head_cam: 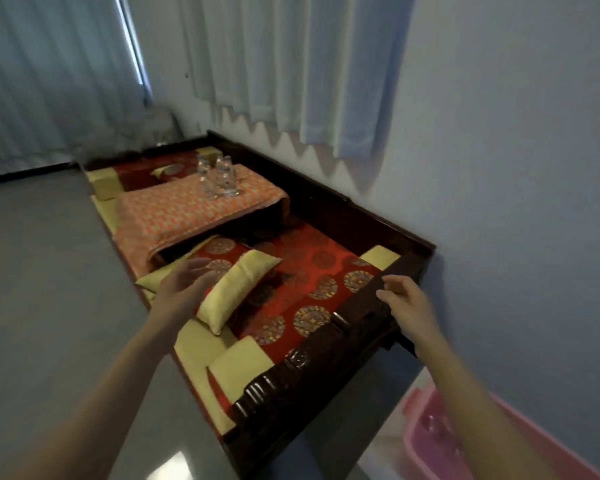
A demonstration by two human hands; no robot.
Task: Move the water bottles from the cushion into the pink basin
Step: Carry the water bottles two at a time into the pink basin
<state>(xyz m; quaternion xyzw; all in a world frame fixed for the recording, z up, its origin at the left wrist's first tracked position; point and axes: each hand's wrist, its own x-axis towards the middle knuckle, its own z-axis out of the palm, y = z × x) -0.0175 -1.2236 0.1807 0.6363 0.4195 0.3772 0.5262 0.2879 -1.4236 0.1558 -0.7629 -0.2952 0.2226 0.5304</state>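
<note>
- Bottles: a tight cluster of clear water bottles stands upright on the orange patterned cushion, toward the far end of the dark wooden daybed. How many there are I cannot tell; the glassy shapes blur together.
- Left hand is empty, fingers spread wide and flat, hovering just beside the yellow pillow at the near end of the daybed.
- Right hand is also empty, fingers loosely curled and apart, over the carved dark rail at the bed's near corner, holding nothing.
- Key relation: from either grip the bottles lie well apart toward about 12 o'clock, slightly toward 11 from the right hand. The left hand looks the nearer of the two, with the pillow and the red patterned mat between it and the cluster.
- Long axis: each bottle stands vertical, so a sideways wrap around the body seems the natural hold.
- Pink basin sits on the floor at about 5 o'clock, low beside the right forearm and the wall; something clear seems to lie inside it, too blurred to name.
- Judgement: the reach toward the cushion has to come first, likely with a step or lean forward, then a carry back toward 5 o'clock.
</note>
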